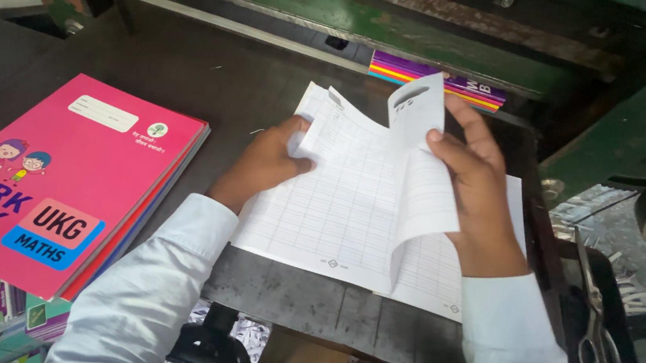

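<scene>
Between your two hands, on the dark metal table point(191, 74), lies the open ruled booklet point(351, 216), its pages printed with a pale grid and its spine fold running away from you toward the green machine frame point(400, 35). Your left hand point(261, 164) rests on the upper left corner of the booklet, fingers point(294, 151) curled shut on the edge of the left-hand sheets and pressing them down. Your right hand point(479, 196) is the one doing the turning: its thumb and fingers point(467, 120) are closed in a pinch on a single lifted page point(420, 159), which stands up almost vertical and curls back over itself near the top. That page lies directly under and left of your right fingertips, its long edge parallel to the fold, so your right hand is plainly the nearer to it. Left of your left sleeve sits a stack of pink workbooks point(70, 181), well apart from the booklet. A striped bundle of books point(435, 80) sits just beyond it under the frame. Scissors point(599, 311) lie off to your right, untouched.
</scene>
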The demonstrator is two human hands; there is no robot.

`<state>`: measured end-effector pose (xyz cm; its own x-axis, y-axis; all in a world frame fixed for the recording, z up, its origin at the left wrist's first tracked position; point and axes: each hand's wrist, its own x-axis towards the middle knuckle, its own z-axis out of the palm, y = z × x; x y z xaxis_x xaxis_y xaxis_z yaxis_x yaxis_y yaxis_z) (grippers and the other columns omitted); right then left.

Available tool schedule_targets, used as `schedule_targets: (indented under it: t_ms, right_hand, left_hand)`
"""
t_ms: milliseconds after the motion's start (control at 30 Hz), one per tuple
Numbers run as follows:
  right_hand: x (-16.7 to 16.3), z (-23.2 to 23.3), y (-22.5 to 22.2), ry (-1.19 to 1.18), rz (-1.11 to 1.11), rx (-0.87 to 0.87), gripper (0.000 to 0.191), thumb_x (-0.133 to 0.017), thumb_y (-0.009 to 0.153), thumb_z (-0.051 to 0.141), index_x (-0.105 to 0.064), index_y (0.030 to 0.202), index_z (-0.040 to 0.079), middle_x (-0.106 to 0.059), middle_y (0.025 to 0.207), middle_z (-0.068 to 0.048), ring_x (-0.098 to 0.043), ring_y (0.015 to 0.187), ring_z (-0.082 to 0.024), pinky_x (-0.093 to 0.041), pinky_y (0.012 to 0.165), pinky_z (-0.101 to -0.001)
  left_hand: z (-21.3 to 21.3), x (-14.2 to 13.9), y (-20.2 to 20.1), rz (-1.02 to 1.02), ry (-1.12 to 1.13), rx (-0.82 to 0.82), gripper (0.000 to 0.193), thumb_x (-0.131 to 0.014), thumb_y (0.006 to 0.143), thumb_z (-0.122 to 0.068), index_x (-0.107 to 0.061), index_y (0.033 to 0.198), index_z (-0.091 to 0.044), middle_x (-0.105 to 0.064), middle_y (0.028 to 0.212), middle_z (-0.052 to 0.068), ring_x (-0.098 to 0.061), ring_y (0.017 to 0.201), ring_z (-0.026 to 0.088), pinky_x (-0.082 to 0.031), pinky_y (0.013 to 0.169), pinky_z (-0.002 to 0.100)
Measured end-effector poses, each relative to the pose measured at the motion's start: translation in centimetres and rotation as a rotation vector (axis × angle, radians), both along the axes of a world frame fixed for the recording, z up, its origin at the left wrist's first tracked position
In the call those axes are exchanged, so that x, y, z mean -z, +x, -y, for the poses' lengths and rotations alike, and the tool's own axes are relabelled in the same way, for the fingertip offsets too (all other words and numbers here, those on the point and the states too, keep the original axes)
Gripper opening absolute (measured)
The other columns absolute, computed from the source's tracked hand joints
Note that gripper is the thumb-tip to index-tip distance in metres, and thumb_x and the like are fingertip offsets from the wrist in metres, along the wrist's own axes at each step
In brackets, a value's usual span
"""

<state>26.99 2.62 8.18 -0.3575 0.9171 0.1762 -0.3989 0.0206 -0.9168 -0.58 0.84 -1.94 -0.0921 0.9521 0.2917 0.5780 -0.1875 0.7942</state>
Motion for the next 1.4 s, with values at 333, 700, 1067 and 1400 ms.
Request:
schedule_targets:
  t_ms: [333, 700, 1067, 1400]
  right_hand:
    - [2.0, -0.6, -3.9, 0.092, 0.18, 0.067, 0.067, -0.066, 0.09, 0.001, -0.041, 0.152, 0.0, -0.072, 0.094, -0.009, -0.07, 0.087, -0.013, -0.059, 0.081, -0.029]
    - [4.4, 1.2, -8.6, 0.279, 0.591, 0.143, 0.067, -0.06, 0.091, 0.004, -0.036, 0.153, 0.005, -0.071, 0.076, -0.007, -0.067, 0.065, -0.012, -0.053, 0.062, -0.0247]
    - [5.6, 2.7, -9.7, 0.4, 0.831, 0.17, 0.068, -0.062, 0.089, 0.006, -0.037, 0.152, 0.004, -0.059, 0.059, -0.006, -0.058, 0.053, -0.013, -0.047, 0.056, -0.0312]
    - [5.4, 3.0, -9.9, 0.385, 0.818, 0.159, 0.069, -0.067, 0.093, 0.023, -0.037, 0.151, 0.002, -0.069, 0.065, -0.009, -0.068, 0.059, -0.017, -0.053, 0.062, -0.0312]
  left_hand:
    - [0.4, -0.6, 0.1, 0.126, -0.055, 0.157, 0.029, -0.07, 0.078, 0.0, -0.079, 0.103, -0.01, -0.08, 0.104, 0.004, -0.075, 0.099, 0.016, -0.056, 0.089, 0.03]
    - [-0.2, 0.1, -0.4, 0.091, -0.043, 0.189, 0.02, -0.067, 0.079, 0.0, -0.08, 0.09, -0.009, -0.08, 0.09, 0.005, -0.075, 0.089, 0.015, -0.055, 0.086, 0.03]
    - [-0.5, 0.6, -0.6, 0.104, -0.022, 0.203, 0.02, -0.063, 0.078, -0.001, -0.079, 0.089, -0.006, -0.079, 0.089, 0.008, -0.075, 0.088, 0.019, -0.055, 0.085, 0.032]
    - [-1.0, 1.5, -0.8, 0.192, -0.012, 0.204, 0.026, -0.058, 0.08, -0.004, -0.077, 0.098, -0.003, -0.078, 0.09, 0.01, -0.072, 0.087, 0.016, -0.055, 0.08, 0.032]
